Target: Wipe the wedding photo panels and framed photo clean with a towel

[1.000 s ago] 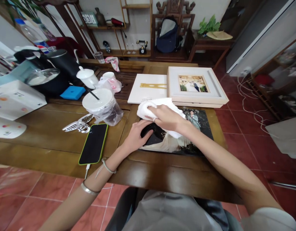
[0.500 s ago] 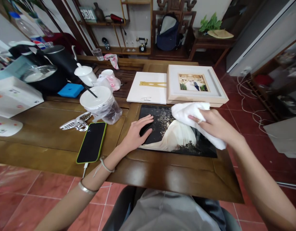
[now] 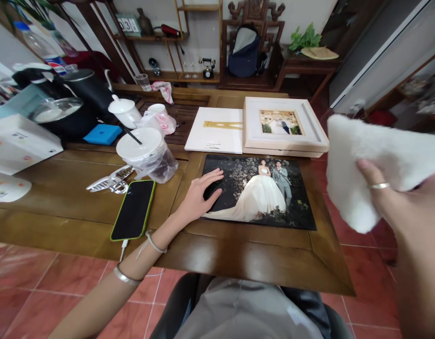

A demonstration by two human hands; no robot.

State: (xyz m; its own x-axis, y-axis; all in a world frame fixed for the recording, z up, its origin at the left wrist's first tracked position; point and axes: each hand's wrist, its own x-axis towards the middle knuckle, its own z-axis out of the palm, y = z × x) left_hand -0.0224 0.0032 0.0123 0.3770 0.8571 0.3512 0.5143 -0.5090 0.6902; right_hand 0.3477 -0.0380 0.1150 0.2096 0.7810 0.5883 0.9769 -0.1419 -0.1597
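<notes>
A large dark photo print (image 3: 260, 193) of a couple lies flat on the wooden table (image 3: 79, 202) in front of me. My left hand (image 3: 199, 195) rests flat on the print's left edge, fingers spread. My right hand (image 3: 404, 207) is raised off to the right of the table, close to the camera, closed on a white fluffy cloth (image 3: 373, 160). A ring shows on one finger. The cloth hangs clear of the print.
Behind the print lie a white framed photo (image 3: 283, 127) and a white album (image 3: 214, 129). To the left are a green-cased phone (image 3: 133, 209), a hair clip (image 3: 109, 181), a bagged lidded cup (image 3: 147, 153), a teapot (image 3: 124, 112), a white box (image 3: 18, 143) and a kettle.
My right hand swept the cloth from the print's left part across to its right, then lifted it off the table toward the camera. The whole picture now shows. The left hand stayed put.
</notes>
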